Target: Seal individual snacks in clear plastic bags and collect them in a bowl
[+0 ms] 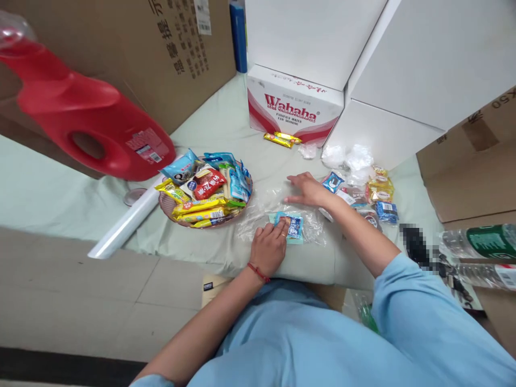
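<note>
A light-blue snack packet [295, 228] lies on a crinkled sheet of clear plastic film [252, 223] near the table's front edge. The fingers of my left hand [269, 244] rest flat on the packet's left part and cover some of it; the wrist wears a red string bracelet. Just beyond the packet, my right hand [306, 191] is over the far right part of the film, fingers spread and nothing seen between them. Whether its fingertips touch the film I cannot tell. Beside this hand lie several wrapped snacks, among them a blue-and-white packet [333, 181].
To the left stand a basket [167, 212] heaped with snack packets, a film roll [127, 223] and a big red jug [92, 115]. Crumpled film balls [358, 157], yellow bars [278, 141] and a Wahaha carton [294, 110] are at the back. Bottles [489, 241] lie far right.
</note>
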The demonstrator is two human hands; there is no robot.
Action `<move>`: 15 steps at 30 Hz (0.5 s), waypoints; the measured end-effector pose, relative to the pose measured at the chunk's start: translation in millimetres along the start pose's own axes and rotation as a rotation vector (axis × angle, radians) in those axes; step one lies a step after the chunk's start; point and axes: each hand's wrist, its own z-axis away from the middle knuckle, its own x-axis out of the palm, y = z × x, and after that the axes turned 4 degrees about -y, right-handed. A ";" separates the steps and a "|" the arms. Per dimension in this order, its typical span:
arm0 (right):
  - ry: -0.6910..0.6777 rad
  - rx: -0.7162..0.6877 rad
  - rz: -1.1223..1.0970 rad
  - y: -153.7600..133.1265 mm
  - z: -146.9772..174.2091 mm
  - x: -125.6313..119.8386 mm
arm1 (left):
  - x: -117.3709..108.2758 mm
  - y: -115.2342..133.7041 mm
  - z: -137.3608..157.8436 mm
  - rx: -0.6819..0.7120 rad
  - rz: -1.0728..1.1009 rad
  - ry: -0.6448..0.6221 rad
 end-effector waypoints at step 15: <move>-0.113 -0.376 0.201 -47.3 102.3 72.3 | 2.1 -36.1 20.4 0.081 0.488 0.114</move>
